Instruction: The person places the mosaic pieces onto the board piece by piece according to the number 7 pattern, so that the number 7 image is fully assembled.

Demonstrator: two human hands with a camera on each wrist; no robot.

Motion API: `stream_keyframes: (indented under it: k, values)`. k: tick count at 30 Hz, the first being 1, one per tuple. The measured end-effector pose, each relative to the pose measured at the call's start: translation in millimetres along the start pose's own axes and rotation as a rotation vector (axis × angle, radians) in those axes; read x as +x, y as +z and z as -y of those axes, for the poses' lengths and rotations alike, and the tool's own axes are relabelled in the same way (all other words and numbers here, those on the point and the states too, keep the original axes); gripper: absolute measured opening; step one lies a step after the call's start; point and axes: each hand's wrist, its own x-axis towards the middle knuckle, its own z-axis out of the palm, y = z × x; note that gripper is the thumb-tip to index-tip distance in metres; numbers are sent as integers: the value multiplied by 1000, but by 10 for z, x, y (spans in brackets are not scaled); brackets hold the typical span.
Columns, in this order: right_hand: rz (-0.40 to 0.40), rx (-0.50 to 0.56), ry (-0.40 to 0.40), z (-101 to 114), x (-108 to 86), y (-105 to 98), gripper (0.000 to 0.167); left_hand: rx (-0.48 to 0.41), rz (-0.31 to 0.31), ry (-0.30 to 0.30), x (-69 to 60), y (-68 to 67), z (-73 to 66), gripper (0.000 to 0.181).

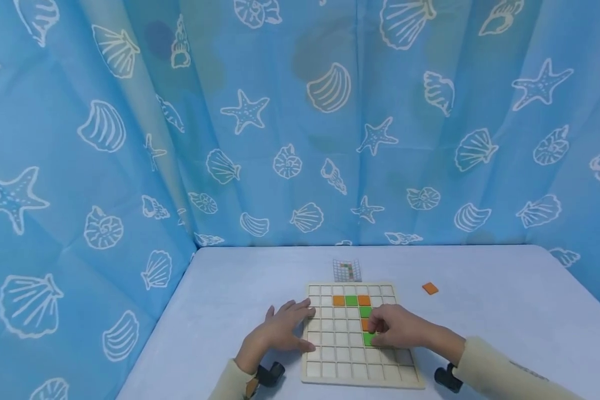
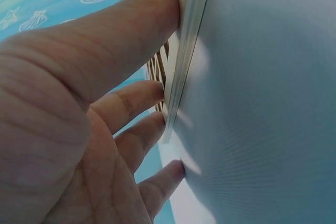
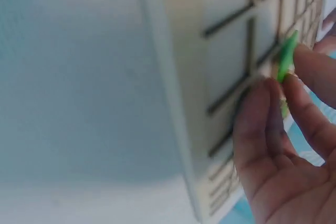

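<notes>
A pale wooden grid board [image 1: 330, 379] lies on the table. My left hand [image 1: 280, 329] rests at its left edge with fingers spread, thumb and fingertips touching the rim in the left wrist view. Over the right-middle cells, my right hand [image 1: 401, 325] pinches a green square tile [image 3: 287, 59] between thumb and finger; it looks tilted in the right wrist view. Above it in the column are an orange tile [image 1: 364, 324], partly hidden by the fingers, and a green tile [image 1: 365, 312]. The row at the top holds an orange tile [image 1: 338, 300], a green tile [image 1: 351, 300] and another orange tile [image 1: 364, 300].
Behind the board sits a small card with a grid pattern [image 1: 346, 270] showing coloured squares. A loose orange tile [image 1: 430, 288] lies on the white table [image 1: 485, 311] to the right. A blue shell-print curtain [image 1: 290, 133] hangs behind and at the left.
</notes>
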Motion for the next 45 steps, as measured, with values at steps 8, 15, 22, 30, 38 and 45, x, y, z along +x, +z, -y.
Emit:
stream_keyframes:
  k: [8, 15, 22, 30, 38, 45]
  values:
    - [-36, 9, -23, 91, 74, -378, 10, -17, -8, -9, -56, -85, 31, 79]
    - [-196, -48, 127, -167, 157, -827, 28, -30, -7, -18, -11, -16, 44, 78]
    - [-286, 39, 304, -770, 39, -1005, 59, -12, 25, -34, 27, 57, -6, 78]
    - [-249, 258, 380, -1433, -201, -962, 75, 6, 27, -24, 12, -3, -52, 79]
    - [-278, 192, 408, -1555, -107, -869, 54, -4, 26, -30, 9, -16, -38, 78]
    - [-329, 122, 443, -1470, -36, -814, 44, -4, 27, -26, 19, -17, -48, 78]
